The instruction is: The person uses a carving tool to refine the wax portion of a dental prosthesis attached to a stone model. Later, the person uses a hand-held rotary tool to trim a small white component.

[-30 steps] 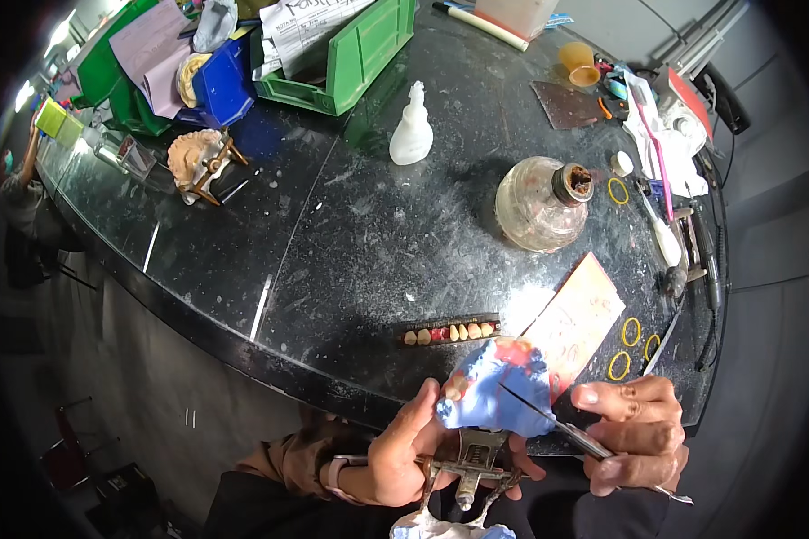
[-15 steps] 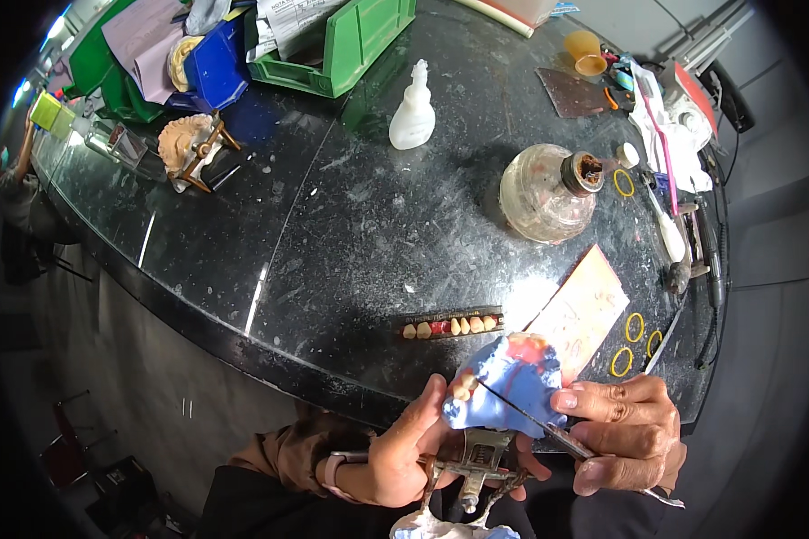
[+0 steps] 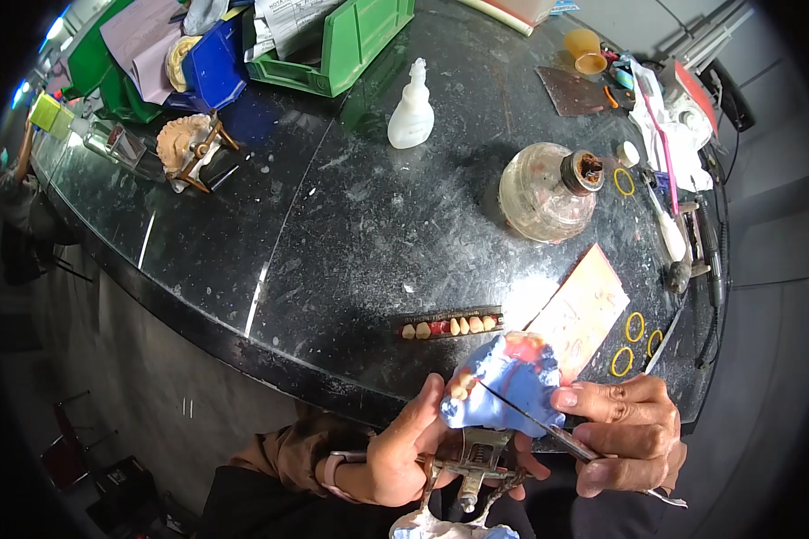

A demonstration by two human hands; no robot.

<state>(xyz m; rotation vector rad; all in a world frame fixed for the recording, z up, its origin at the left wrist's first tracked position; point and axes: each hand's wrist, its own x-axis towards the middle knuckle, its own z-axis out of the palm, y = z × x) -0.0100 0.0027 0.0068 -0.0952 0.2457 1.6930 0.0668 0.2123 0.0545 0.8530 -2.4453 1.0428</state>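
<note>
My left hand (image 3: 395, 458) grips a blue dental cast (image 3: 512, 391) on a metal articulator (image 3: 472, 463), whose other white-and-blue half (image 3: 454, 525) is at the lower edge. The cast carries pink wax and a few ivory teeth (image 3: 463, 384). My right hand (image 3: 629, 431) holds a slim metal instrument (image 3: 557, 434), its dark tip at those teeth, with a fingertip against the cast's right side. Just beyond lie a strip of loose teeth on red wax (image 3: 451, 325) and a pink sheet (image 3: 580, 305).
A glass flask (image 3: 544, 202) and white dropper bottle (image 3: 411, 121) stand on the dark bench (image 3: 198, 225). Bins (image 3: 360, 49) and another articulated cast (image 3: 189, 148) are left; rubber bands (image 3: 634, 328), tools (image 3: 670, 234) and a yellow cup (image 3: 584, 52) right. A person (image 3: 22, 202) is at far left.
Since a second ago my right hand and the blue cast have moved slightly closer, a fingertip now touching it; the instrument's tip has moved left to the teeth. The last half second shows little change.
</note>
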